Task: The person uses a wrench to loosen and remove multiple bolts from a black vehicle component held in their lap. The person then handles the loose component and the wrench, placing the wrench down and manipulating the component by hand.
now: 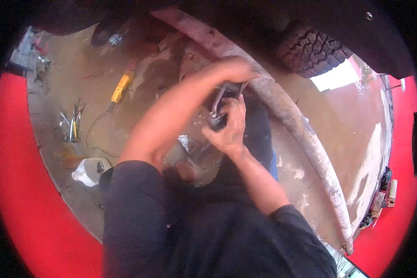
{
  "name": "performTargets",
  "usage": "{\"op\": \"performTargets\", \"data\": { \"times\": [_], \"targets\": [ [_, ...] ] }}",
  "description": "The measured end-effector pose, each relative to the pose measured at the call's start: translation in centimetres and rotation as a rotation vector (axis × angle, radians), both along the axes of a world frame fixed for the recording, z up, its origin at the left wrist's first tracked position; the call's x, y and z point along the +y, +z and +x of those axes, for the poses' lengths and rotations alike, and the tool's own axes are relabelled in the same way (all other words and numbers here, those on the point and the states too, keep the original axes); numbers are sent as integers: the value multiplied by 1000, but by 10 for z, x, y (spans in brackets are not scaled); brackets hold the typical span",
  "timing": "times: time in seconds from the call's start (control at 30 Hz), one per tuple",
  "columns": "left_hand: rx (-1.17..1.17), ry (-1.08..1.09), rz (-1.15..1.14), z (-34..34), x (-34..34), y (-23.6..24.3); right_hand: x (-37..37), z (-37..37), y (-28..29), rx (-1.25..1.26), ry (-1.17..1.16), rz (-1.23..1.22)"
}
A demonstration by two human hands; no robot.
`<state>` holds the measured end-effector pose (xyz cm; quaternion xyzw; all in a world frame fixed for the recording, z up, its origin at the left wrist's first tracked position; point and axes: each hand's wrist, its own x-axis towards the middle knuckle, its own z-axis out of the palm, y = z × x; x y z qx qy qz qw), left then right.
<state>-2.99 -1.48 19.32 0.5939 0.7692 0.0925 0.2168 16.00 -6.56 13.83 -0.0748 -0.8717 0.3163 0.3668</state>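
Observation:
A dark metal part (217, 121) with a shiny wrench-like bar (216, 103) along its side sits between my hands, in front of my body. My right hand (231, 123) is closed around its near side, thumb to the left and fingers over the top. Reaching across from the left, my left hand (238, 70) curls over the far end, close to a long rusty pipe (287, 109). Its fingers are mostly hidden and slightly blurred, so what it grips does not show.
A tyre (312, 52) stands beyond the pipe at the upper right. On the floor to the left lie a yellow corded tool (121, 88), a bundle of hand tools (72, 123) and a white plastic jug (89, 172). Wood blocks (378, 202) lie at the far right.

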Motion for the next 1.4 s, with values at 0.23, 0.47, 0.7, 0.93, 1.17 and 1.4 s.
{"op": "performTargets", "data": {
  "times": [0.23,0.47,0.7,0.93,1.17,1.4],
  "targets": [
    [-415,818,537,15,-196,-52,0,-17,-2,49,-17,-11],
    [358,402,824,140,-261,49,-35,-49,22,128,-38,-25],
    [276,-92,492,69,-72,55,-44,-33,47,137,-220,265],
    [-429,357,401,-41,-88,-54,-7,-20,-3,56,-7,77],
    [-247,1031,692,67,-270,-18,-23,-50,11,82,-9,49],
    [496,234,657,118,-197,61,-33,-58,-3,-133,-23,246]
  ]
}}
